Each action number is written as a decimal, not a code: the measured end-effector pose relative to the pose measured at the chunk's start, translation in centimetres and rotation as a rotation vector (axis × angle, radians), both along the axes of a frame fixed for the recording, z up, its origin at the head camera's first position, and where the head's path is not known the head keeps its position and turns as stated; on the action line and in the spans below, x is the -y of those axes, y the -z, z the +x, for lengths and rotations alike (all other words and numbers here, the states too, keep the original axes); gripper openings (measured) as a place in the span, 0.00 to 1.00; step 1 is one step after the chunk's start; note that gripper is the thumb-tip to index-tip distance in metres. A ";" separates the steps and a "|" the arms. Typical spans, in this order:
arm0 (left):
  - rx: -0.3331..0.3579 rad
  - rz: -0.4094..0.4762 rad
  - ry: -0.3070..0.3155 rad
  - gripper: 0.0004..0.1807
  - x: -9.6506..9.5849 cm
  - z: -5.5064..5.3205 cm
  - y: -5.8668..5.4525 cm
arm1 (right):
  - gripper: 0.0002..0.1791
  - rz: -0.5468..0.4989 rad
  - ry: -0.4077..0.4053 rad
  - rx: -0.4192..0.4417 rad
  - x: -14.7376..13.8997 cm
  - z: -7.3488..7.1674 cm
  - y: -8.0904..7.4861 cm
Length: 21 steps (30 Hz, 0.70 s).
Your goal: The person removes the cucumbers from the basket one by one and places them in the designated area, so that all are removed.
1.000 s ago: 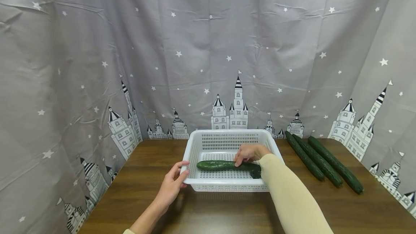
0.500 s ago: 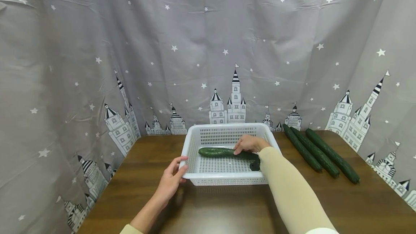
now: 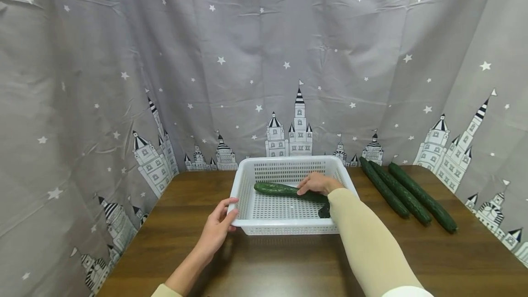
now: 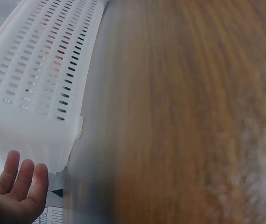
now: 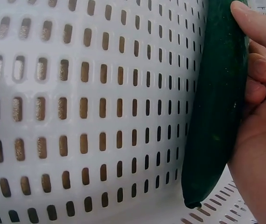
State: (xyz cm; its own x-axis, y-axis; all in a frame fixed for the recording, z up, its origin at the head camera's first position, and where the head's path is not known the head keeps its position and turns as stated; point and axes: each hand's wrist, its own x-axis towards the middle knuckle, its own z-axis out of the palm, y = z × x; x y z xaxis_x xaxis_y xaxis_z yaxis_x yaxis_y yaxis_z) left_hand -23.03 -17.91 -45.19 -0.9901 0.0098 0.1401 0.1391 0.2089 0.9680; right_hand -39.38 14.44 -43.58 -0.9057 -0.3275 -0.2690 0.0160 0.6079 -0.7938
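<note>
A white slotted plastic basket stands on the wooden table in the head view. My left hand grips its near left corner, thumb on the rim; several fingers of that hand show beside the basket wall in the left wrist view. Inside the basket my right hand holds a long dark green cucumber from above, near its middle. In the right wrist view the cucumber lies between the slotted floor and my curled fingers. Its right part is partly hidden by the hand and sleeve in the head view.
Three more cucumbers lie side by side, slanting, on the table to the right of the basket. A grey curtain with stars and castles hangs behind the table. A small black object shows under the right wrist.
The cucumber under my right hand has shifted toward the far side of the basket, its left end turning away from me. The left hand stays on the corner. The head view has tilted slightly down.
</note>
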 end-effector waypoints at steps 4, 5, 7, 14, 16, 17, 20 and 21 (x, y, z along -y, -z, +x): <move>0.006 -0.003 0.003 0.18 -0.1 -0.1 -0.1 | 0.23 0.005 0.008 0.005 -0.1 0.0 0.2; 0.008 -0.002 0.003 0.18 -0.1 -0.1 -0.1 | 0.24 0.009 0.002 0.004 -0.2 0.1 0.3; 0.017 0.004 -0.002 0.18 -0.1 -0.1 -0.1 | 0.25 0.019 -0.003 0.002 -0.2 0.1 0.4; 0.021 0.005 -0.004 0.18 -0.1 -0.2 0.0 | 0.26 0.018 -0.021 0.004 -0.3 0.0 0.4; 0.018 0.009 -0.005 0.17 -0.1 -0.2 0.0 | 0.27 0.025 -0.031 0.002 -0.3 0.0 0.4; 0.017 0.012 -0.006 0.17 -0.1 -0.1 0.0 | 0.27 0.026 -0.033 0.004 -0.3 -0.1 0.4; 0.013 0.013 -0.014 0.17 -0.1 -0.1 -0.1 | 0.27 0.015 -0.025 0.015 -0.2 -0.2 0.5; 0.012 0.012 -0.015 0.17 -0.1 -0.1 -0.1 | 0.27 0.013 -0.021 0.016 -0.2 -0.3 0.5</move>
